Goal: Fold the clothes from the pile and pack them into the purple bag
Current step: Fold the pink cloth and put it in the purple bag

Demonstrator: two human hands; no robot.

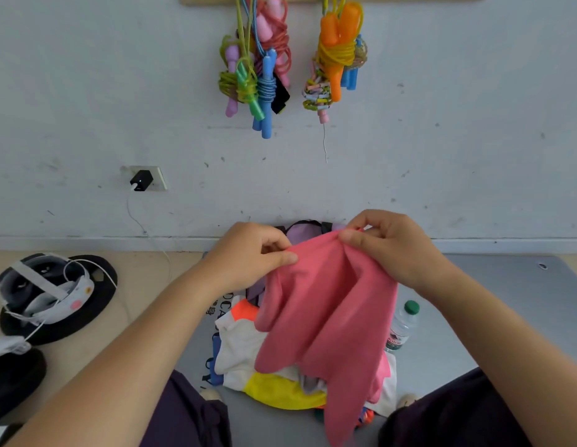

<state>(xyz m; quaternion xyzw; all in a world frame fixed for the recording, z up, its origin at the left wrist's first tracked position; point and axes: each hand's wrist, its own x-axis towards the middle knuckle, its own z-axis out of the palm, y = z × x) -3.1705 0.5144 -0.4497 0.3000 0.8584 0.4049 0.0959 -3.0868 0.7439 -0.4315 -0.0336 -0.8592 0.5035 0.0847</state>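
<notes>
Both our hands pinch a pink garment (pixel 325 317) by its top edge, left hand (pixel 254 253), right hand (pixel 390 243), above the clothes pile (pixel 248 346); purple bag (pixel 303 232) behind, against the wall.

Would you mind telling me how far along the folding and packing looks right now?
Early on. Nothing visibly packed: the purple bag is mostly hidden. In hand: left hand and right hand pinch the pink garment up by its top edge, unfolded. Left: the pile beneath it.

One head-worn wide-angle view looks forward and down, close over the clothes pile (pixel 280 359), facing the wall (pixel 87 91).
</notes>
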